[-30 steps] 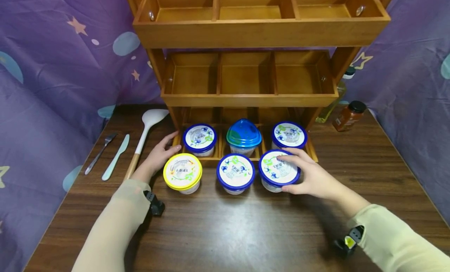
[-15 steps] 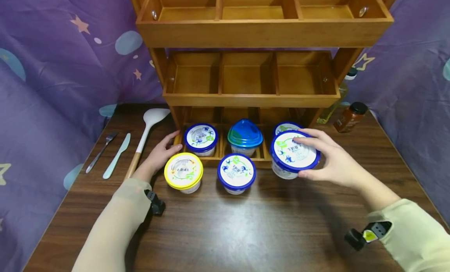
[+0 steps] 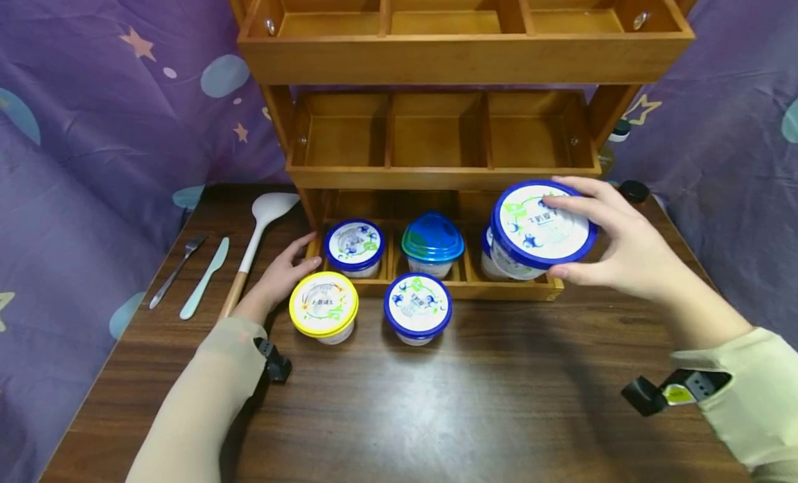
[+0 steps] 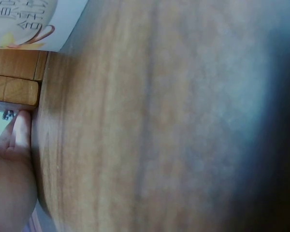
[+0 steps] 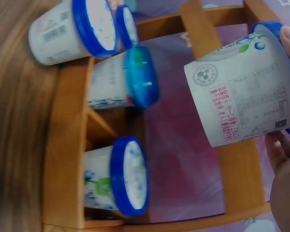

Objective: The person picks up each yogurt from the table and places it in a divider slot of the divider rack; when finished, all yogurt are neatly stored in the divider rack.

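Observation:
My right hand (image 3: 623, 251) grips a blue-lidded yogurt tub (image 3: 542, 223) by its rim, raised in front of the rack's right side. In the right wrist view, the printed side of this held tub (image 5: 241, 92) hangs above the bottom tier. Below and behind it, another blue-lidded tub (image 3: 491, 261) is mostly hidden. My left hand (image 3: 283, 275) rests against the left end of the wooden rack (image 3: 399, 287), fingers extended. Near it on the table stands a yellow-lidded tub (image 3: 324, 306), with a blue-lidded tub (image 3: 418, 306) farther right.
In the bottom tier sit a blue-lidded tub (image 3: 354, 244) and a tub with a domed blue lid (image 3: 432, 240). A white ladle (image 3: 262, 223), a pale green knife (image 3: 204, 278) and a fork (image 3: 177, 271) lie left. A black-capped jar (image 3: 634, 191) is mostly hidden behind my right hand.
My right hand has lifted the blue-lidded yogurt tub off the table and carried it up and to the right, over the tub in the bottom tier. The left hand has stayed put.

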Demonstrator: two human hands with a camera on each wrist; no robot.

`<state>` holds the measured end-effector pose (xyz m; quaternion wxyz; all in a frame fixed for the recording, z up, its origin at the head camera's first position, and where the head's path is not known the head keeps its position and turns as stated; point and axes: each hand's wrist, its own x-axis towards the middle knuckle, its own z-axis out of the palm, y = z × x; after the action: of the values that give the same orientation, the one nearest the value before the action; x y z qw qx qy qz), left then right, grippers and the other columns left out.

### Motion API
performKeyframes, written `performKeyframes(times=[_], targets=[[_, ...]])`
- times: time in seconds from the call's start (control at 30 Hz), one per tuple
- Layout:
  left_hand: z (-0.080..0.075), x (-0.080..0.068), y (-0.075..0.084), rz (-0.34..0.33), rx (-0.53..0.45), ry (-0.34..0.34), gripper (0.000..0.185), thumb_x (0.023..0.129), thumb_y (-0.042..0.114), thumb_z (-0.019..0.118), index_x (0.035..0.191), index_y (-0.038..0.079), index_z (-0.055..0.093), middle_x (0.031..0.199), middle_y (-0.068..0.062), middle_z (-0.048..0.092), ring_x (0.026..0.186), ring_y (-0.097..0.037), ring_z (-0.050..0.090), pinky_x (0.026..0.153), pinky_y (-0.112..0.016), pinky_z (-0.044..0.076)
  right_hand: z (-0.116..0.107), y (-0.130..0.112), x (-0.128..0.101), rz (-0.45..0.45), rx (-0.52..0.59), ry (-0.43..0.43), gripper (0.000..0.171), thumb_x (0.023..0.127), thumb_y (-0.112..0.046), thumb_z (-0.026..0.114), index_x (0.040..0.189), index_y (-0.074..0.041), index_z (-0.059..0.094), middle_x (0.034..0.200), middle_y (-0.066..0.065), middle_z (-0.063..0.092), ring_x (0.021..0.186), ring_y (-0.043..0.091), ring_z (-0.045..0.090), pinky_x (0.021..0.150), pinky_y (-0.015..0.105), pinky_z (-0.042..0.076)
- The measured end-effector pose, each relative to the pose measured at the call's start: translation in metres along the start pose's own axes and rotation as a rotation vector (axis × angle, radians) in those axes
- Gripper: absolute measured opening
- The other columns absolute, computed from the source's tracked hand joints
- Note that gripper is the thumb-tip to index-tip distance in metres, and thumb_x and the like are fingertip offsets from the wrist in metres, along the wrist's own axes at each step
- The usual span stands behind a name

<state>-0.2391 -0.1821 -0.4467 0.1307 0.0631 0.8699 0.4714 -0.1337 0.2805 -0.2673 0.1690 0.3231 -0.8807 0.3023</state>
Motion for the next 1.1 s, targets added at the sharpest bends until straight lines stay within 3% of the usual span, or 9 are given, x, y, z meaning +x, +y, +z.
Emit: performKeyframes(times=[0.17,0.27,0.4,0.53,0.73,0.9,1.1], targets=[[0.0,-0.001,0.001,-0.01,-0.003,-0.002,0.069,0.092,0.047,0.053,0.15,0.024,0.024,0.152,-0.012,0.025,0.128,-0.036,0.034,0.104,-0.053,0.025,-0.012,-0.004,0.007,-0.012,0.016,0.075,0.082,0.054,-0.02,0.092,0.126,-0.002,0.058,0.142,0.009,0.041,0.127,0.009,0.033,0.096,0.018,0.025],[0.0,-0.001,0.002,-0.015,-0.003,-0.003,0.069,0.092,0.048,0.053,0.15,0.025,0.024,0.152,-0.011,0.024,0.129,-0.036,0.033,0.104,-0.054,0.025,-0.016,-0.005,0.012,-0.021,0.025,0.128,0.083,0.059,-0.037,0.089,0.125,0.0,0.057,0.142,0.011,0.04,0.129,0.012,0.032,0.099,0.019,0.024],[0.0,-0.001,0.002,-0.017,-0.001,-0.003,0.069,0.092,0.048,0.053,0.15,0.025,0.024,0.153,-0.01,0.023,0.13,-0.036,0.032,0.104,-0.054,0.024,-0.019,-0.007,0.018,-0.044,0.021,0.202,0.092,0.062,-0.058,0.079,0.125,0.004,0.055,0.142,0.014,0.039,0.13,0.016,0.03,0.1,0.02,0.025],[0.0,-0.001,0.002,-0.016,0.006,-0.003,0.069,0.092,0.048,0.052,0.15,0.025,0.023,0.153,-0.01,0.023,0.132,-0.036,0.03,0.105,-0.054,0.023,-0.02,-0.011,0.025,-0.081,-0.007,0.283,0.098,0.062,-0.068,0.071,0.122,0.008,0.055,0.141,0.016,0.039,0.13,0.02,0.03,0.1,0.02,0.027],[0.0,-0.001,0.002,-0.008,0.009,-0.001,0.071,0.091,0.052,0.052,0.15,0.024,0.024,0.153,-0.01,0.022,0.133,-0.037,0.028,0.105,-0.055,0.022,-0.017,-0.01,0.031,-0.118,-0.024,0.385,0.098,0.062,-0.067,0.072,0.119,0.011,0.054,0.141,0.014,0.037,0.13,0.024,0.029,0.101,0.022,0.03],[0.001,-0.003,0.003,0.007,0.019,0.001,0.074,0.089,0.056,0.05,0.15,0.023,0.024,0.152,-0.014,0.023,0.128,-0.039,0.033,0.103,-0.056,0.025,-0.012,-0.003,0.034,-0.094,-0.102,0.448,0.096,0.063,-0.07,0.069,0.119,0.007,0.055,0.141,0.015,0.036,0.132,0.026,0.026,0.107,0.031,0.024],[0.0,-0.001,0.002,-0.019,0.004,-0.004,0.07,0.091,0.05,0.052,0.15,0.024,0.024,0.153,-0.011,0.024,0.128,-0.037,0.034,0.104,-0.054,0.024,-0.002,0.009,0.038,-0.072,-0.132,0.516,0.092,0.065,-0.068,0.069,0.122,0.001,0.053,0.143,0.013,0.031,0.134,0.024,0.024,0.108,0.036,0.023]])
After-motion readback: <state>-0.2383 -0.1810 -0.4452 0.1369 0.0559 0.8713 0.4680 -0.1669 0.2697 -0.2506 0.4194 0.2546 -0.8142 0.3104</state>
